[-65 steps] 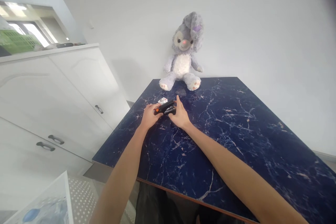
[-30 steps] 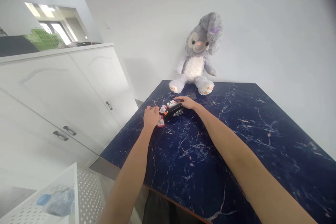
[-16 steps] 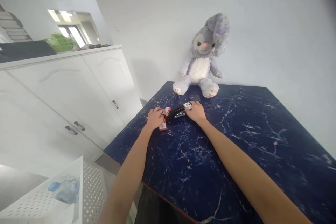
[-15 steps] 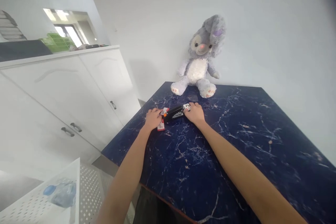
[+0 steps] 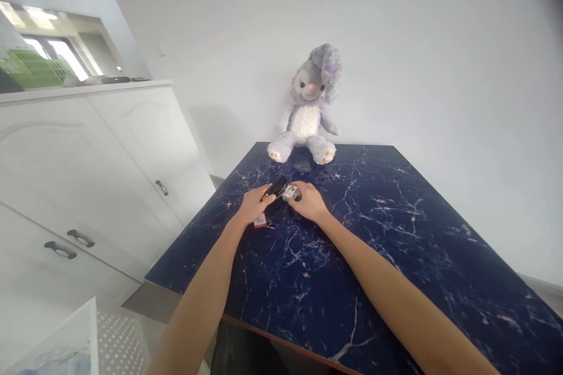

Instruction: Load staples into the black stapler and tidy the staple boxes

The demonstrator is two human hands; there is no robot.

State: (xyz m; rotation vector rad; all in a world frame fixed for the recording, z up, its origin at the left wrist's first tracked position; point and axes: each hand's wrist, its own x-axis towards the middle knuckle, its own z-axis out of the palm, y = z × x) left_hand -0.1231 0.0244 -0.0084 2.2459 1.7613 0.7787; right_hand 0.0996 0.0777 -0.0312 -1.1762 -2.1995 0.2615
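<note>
the left hand [image 5: 254, 206] curls around a black stapler [image 5: 275, 188]; the right hand [image 5: 310, 201] pinches a small white box [image 5: 290, 191] beside it; a red-and-white box [image 5: 260, 221] lies just below the left hand.

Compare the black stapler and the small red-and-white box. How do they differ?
The stapler is black with an orange tip; the box is white and red. The stapler is bigger. The fingers of the left hand touch the stapler; the box lies untouched on the tabletop. Both sit close to that hand.

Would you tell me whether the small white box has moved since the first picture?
Yes, the white box moved rightward: against the plush rabbit, it now lines up between its feet.
</note>
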